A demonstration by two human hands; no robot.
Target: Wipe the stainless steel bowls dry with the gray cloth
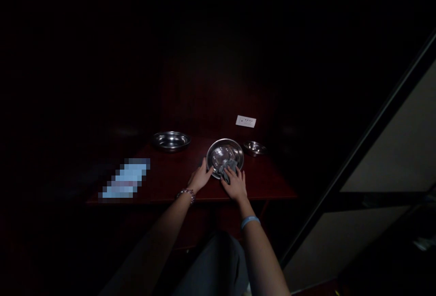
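A shiny round metal bowl (222, 147) is tilted toward me above the dark red desk (194, 191). My left hand (200, 177) grips its left rim, thumb on the inner side and fingers behind. Inside the lower right of the bowl lies a crumpled grey cloth (230, 165). My right hand (235, 186) presses that cloth against the metal with its fingers. The cloth's underside and the bowl's base are hidden.
Another metal bowl (171, 141) stands at the back left, and a smaller metal dish (255, 148) at the back right. A white label (245, 121) is on the back panel. A blurred-out light-blue rectangle (126, 178) lies left. A pale partition (384, 150) slants along the right.
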